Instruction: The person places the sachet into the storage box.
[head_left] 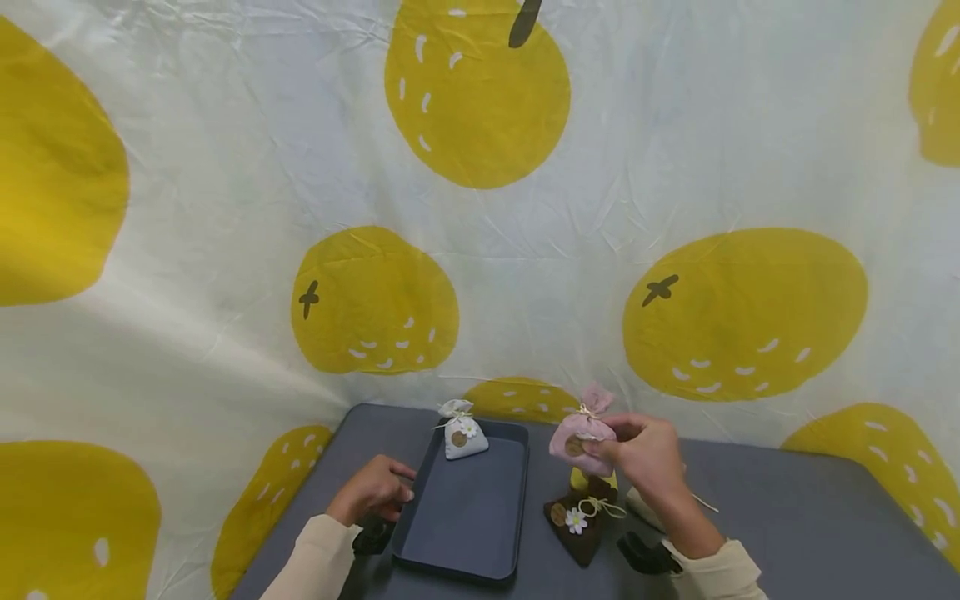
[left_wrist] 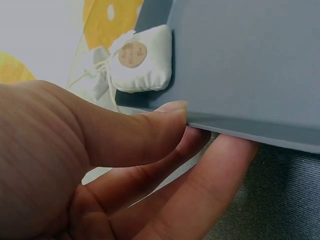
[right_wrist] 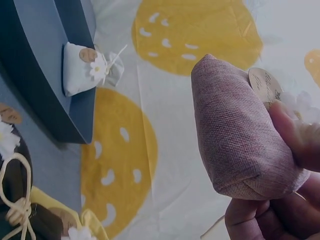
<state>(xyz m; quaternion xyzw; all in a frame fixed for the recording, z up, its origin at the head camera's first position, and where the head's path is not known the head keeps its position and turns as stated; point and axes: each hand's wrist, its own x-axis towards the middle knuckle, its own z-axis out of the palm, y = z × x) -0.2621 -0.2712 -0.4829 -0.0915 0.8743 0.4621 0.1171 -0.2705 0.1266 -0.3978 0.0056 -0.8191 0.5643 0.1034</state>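
My right hand [head_left: 648, 454] grips a pink cloth sachet [head_left: 564, 440] tied at the neck, with a round kraft label and a white flower. It is held up above the table, right of the tray; the right wrist view shows its plump base [right_wrist: 235, 130], thumb on one side and fingers on the other. My left hand [head_left: 375, 487] pinches the left rim of a dark grey tray [head_left: 468, 517], thumb at the top edge and fingers beneath. A white sachet [head_left: 467, 447] with a flower and label lies in the tray's far left corner.
Right of the tray, a dark brown sachet [head_left: 581, 537] with a flower and cord lies by a yellow sachet [head_left: 578, 479]. A pale sachet [head_left: 642, 510] is partly hidden behind my right wrist. A white curtain [head_left: 525, 308] with yellow fruit prints hangs behind the grey table [head_left: 810, 517].
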